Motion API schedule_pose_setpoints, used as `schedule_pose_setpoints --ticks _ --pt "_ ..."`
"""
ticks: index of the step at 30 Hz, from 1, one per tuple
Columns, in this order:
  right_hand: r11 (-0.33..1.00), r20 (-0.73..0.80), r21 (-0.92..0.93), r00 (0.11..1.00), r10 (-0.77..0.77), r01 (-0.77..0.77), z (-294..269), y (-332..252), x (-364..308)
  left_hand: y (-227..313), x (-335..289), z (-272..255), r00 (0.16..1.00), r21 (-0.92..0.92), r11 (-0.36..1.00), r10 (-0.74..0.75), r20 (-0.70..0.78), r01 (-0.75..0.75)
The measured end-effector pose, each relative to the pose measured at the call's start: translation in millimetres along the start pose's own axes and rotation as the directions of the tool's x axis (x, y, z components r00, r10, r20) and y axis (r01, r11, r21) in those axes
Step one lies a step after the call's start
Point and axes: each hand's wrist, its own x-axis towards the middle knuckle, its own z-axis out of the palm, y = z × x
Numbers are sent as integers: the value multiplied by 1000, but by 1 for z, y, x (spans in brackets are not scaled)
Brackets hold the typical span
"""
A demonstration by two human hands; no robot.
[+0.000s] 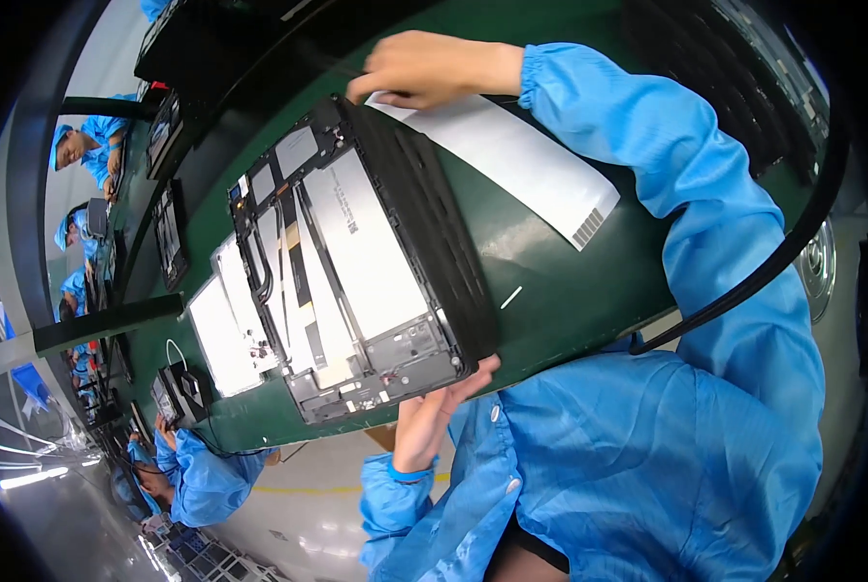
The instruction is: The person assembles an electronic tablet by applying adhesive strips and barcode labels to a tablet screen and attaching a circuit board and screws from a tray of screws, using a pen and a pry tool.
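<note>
A green bench [550,276] carries a stack of opened device panels [371,252]; beside it, a white strip [521,160], partly blocked by the curled right hand [424,70]. The left hand [442,403] touches the near corner; I can't tell either grip. A white sliver [511,298] lies nearby.

we note bright, whitish light across the opened device [366,247], its silver panels pale; a hazy glare lies on the green bench [570,281], and we find white reflections on the glossy floor [332,514]; a lit tube [34,479] glows white at lower left; the upper edge sinks into shadow; distant workers [97,133] look soft; we see straight edges bow toward black, vignetted corners.
</note>
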Motion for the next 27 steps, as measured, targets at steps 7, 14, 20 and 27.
schedule_pose_setpoints --ticks 7,14,20,27 --pt "961 -152 221 968 199 -163 24 -13 -116 18 17 21 987 49 994 -101 121 96" --pt "910 -294 330 888 353 -252 3 -19 -154 29 40 54 948 331 943 -124 293 21" --pt "483 -276 867 685 675 -127 -7 -22 -187 27 90 88 666 695 -126 207 717 -708" --pt "206 100 927 735 671 -315 -33 -28 -225 2 122 115 725 779 -158 291 624 -607"
